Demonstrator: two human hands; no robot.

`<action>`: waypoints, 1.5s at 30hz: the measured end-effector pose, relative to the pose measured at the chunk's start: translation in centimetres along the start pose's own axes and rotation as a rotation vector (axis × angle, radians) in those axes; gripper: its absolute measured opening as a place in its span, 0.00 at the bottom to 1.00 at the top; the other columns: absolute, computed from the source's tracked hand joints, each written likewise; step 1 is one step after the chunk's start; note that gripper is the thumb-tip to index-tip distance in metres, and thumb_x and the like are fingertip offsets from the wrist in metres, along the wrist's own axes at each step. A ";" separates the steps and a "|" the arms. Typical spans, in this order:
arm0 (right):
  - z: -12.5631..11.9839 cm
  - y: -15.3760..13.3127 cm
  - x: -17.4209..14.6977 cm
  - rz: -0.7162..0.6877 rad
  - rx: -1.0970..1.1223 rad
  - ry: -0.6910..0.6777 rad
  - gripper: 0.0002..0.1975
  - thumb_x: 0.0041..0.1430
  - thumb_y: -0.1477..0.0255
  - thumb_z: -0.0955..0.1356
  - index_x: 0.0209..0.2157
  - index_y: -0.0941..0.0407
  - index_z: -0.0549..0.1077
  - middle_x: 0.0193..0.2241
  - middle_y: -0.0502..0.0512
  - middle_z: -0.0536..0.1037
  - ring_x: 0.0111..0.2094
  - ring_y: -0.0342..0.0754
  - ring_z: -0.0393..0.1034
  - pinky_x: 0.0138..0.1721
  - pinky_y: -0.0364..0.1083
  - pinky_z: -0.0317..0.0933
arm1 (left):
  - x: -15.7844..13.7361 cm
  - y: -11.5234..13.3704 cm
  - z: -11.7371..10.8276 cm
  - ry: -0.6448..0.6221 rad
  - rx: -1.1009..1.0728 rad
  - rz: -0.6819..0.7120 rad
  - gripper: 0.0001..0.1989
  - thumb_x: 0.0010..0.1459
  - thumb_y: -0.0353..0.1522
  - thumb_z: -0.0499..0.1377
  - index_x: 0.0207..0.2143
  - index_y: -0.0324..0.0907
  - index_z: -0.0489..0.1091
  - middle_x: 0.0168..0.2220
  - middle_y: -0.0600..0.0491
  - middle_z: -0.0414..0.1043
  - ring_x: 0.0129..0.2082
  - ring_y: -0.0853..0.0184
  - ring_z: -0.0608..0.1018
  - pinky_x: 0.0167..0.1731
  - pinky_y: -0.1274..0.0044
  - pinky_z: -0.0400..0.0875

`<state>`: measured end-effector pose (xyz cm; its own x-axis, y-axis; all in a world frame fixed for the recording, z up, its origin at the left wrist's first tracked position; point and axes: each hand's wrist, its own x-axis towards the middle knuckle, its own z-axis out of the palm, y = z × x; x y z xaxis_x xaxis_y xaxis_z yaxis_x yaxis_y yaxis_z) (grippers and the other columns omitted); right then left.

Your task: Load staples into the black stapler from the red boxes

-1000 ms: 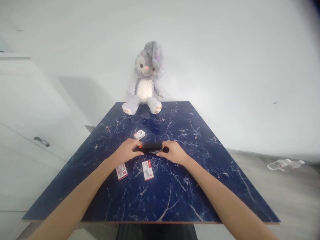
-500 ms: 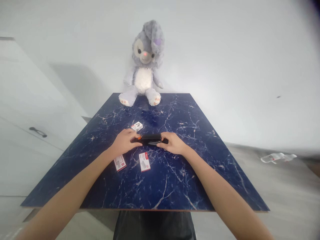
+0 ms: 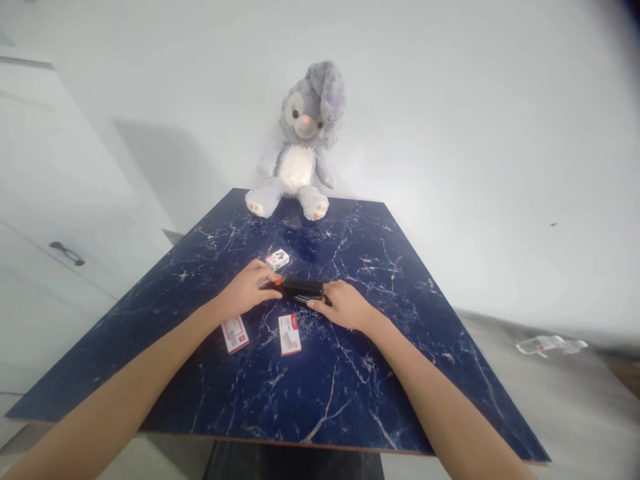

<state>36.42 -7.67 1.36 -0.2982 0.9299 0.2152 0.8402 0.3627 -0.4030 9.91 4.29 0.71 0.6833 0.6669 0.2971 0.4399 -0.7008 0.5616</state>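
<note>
A black stapler [image 3: 303, 287] with an orange part at its left end lies lengthwise across the middle of the table, between my two hands. The thumb and fingers of my left hand [image 3: 253, 288] pinch its orange end. At the other end, my right hand [image 3: 345, 303] wraps round the stapler, thumb along its near side. Some metal shows along the near lower side. A small white box [image 3: 277, 259] sits just beyond my left fingers. Nearer to me lie two flat red-and-white boxes, one box [image 3: 290, 335] below the stapler and another box [image 3: 235, 335] partly under my left wrist.
The dark blue marbled table [image 3: 325, 393] has a grey plush rabbit [image 3: 299, 167] sitting at its far edge against the wall. A white cabinet with a dark handle [image 3: 67, 253] stands at the left. Clear plastic [image 3: 547, 345] lies on the floor at right.
The view has tilted and shifted slightly, so the rabbit and table appear lower. Both hands keep hold of the stapler's ends, and the gap along its near side looks narrower.
</note>
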 end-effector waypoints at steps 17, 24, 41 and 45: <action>0.3 0.7 -1.4 -0.060 0.159 0.009 0.21 0.66 0.59 0.65 0.22 0.56 0.65 0.20 0.47 0.69 0.22 0.40 0.60 0.27 0.42 0.51 | -0.4 -0.3 -0.1 -0.033 -0.003 0.022 0.18 0.51 0.48 0.67 0.37 0.47 0.77 0.48 0.50 0.64 0.51 0.59 0.72 0.57 0.63 0.68; -1.0 2.8 -2.6 -0.093 0.080 0.009 0.20 0.67 0.59 0.64 0.23 0.56 0.65 0.22 0.48 0.69 0.25 0.42 0.62 0.31 0.42 0.53 | -0.4 -0.5 -0.6 -0.004 0.014 -0.031 0.19 0.51 0.49 0.67 0.39 0.47 0.77 0.43 0.52 0.66 0.45 0.61 0.74 0.53 0.65 0.69; -1.9 4.2 -2.9 -0.079 -0.108 0.158 0.25 0.70 0.62 0.60 0.19 0.56 0.61 0.16 0.48 0.63 0.21 0.42 0.58 0.29 0.44 0.48 | -0.1 0.1 -3.2 0.143 0.132 0.103 0.13 0.64 0.40 0.56 0.46 0.46 0.74 0.47 0.50 0.76 0.48 0.60 0.75 0.52 0.66 0.68; -1.1 3.0 -3.1 -0.243 -0.133 0.252 0.24 0.68 0.66 0.63 0.17 0.55 0.59 0.15 0.48 0.63 0.20 0.42 0.56 0.30 0.45 0.50 | -0.6 -0.2 -4.7 -0.104 0.212 0.062 0.28 0.58 0.46 0.61 0.59 0.49 0.67 0.57 0.47 0.68 0.47 0.59 0.76 0.46 0.69 0.71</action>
<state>40.34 -9.52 0.46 -0.3890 0.7679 0.5090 0.8152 0.5443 -0.1981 6.69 5.19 4.08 0.7642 0.5994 0.2384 0.5005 -0.7841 0.3671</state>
